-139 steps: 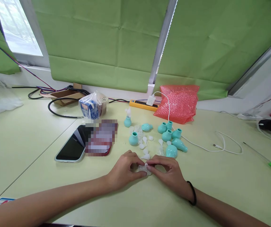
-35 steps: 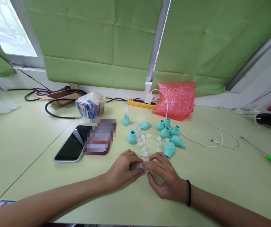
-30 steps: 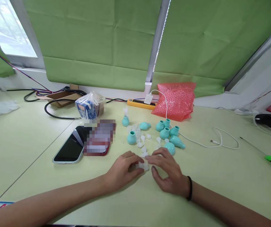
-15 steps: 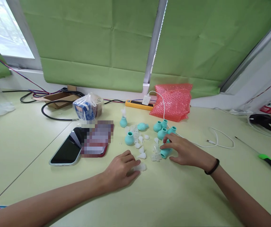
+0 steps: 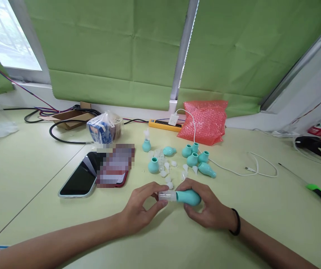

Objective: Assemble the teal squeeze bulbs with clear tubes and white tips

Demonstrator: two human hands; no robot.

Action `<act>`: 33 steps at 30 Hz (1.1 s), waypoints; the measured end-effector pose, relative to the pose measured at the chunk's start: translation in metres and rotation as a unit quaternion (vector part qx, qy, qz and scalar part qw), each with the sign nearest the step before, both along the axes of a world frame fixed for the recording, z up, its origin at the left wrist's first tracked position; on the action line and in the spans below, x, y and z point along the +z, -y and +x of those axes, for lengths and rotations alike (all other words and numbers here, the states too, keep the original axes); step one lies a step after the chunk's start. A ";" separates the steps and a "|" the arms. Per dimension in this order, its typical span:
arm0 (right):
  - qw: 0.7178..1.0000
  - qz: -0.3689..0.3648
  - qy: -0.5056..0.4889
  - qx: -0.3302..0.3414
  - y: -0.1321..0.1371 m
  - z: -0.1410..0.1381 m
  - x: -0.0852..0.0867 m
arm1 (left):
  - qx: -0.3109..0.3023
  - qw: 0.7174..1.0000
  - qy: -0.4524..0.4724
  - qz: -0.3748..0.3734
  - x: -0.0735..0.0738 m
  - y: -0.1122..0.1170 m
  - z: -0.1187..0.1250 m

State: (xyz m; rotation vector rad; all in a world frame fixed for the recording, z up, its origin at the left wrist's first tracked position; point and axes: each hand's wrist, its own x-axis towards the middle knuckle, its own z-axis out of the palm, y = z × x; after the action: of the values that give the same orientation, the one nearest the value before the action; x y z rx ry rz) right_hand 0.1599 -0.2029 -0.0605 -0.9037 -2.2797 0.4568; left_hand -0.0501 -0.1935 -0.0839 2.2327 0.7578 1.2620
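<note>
My left hand [image 5: 146, 205] pinches a clear plastic tube piece [image 5: 166, 196] between thumb and fingers. In my right hand [image 5: 209, 205] lies a teal squeeze bulb [image 5: 190, 197] on its side, its open mouth facing left. The tube's right end meets that mouth; how far it sits inside I cannot tell. Just beyond my hands are small white tips [image 5: 168, 180] and clear plastic pieces [image 5: 184, 175]. Several upright teal bulbs [image 5: 192, 159] cluster behind my right hand, with another teal bulb [image 5: 207, 170] lying beside them. One more upright bulb [image 5: 153, 165] stands farther left.
Two phones [image 5: 77, 177] lie at the left. At the back are a teal bulb with a clear top [image 5: 146, 145], a bagged blue packet [image 5: 101, 129], a yellow power strip [image 5: 164, 125] and red bubble wrap [image 5: 205, 123]. A white cable [image 5: 267, 175] and a screwdriver [image 5: 317, 190] lie at the right.
My right hand has picked up a teal bulb from the cluster and brought it left and nearer. My left hand has lifted the clear tube piece, and the two parts now meet.
</note>
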 end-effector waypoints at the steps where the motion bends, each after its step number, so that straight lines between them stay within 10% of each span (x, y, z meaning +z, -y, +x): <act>1: 1.000 0.008 -0.003 -0.018 0.002 -0.003 -0.005 | -0.012 1.000 0.012 -0.010 0.000 0.001 0.000; 13: 0.993 0.035 -0.044 -0.104 0.006 -0.016 -0.025 | -0.032 0.971 -0.027 -0.236 0.006 -0.001 0.005; 19: 0.992 0.082 -0.013 -0.098 0.009 -0.016 -0.026 | -0.025 0.996 -0.066 -0.048 0.007 0.003 0.004; 25: 0.994 -0.034 -0.048 -0.089 0.009 -0.020 -0.019 | -0.063 0.990 -0.081 0.098 0.004 0.004 0.001; 33: 0.985 -0.156 -0.055 -0.052 0.014 -0.022 -0.012 | -0.098 0.909 -0.239 0.326 0.014 0.008 -0.005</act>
State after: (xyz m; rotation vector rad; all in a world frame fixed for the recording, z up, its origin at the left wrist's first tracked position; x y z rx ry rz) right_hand 0.1376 -0.2168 -0.0729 -1.1158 -2.0820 0.8132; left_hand -0.0548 -0.2013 -0.0700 3.1384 0.2528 0.9579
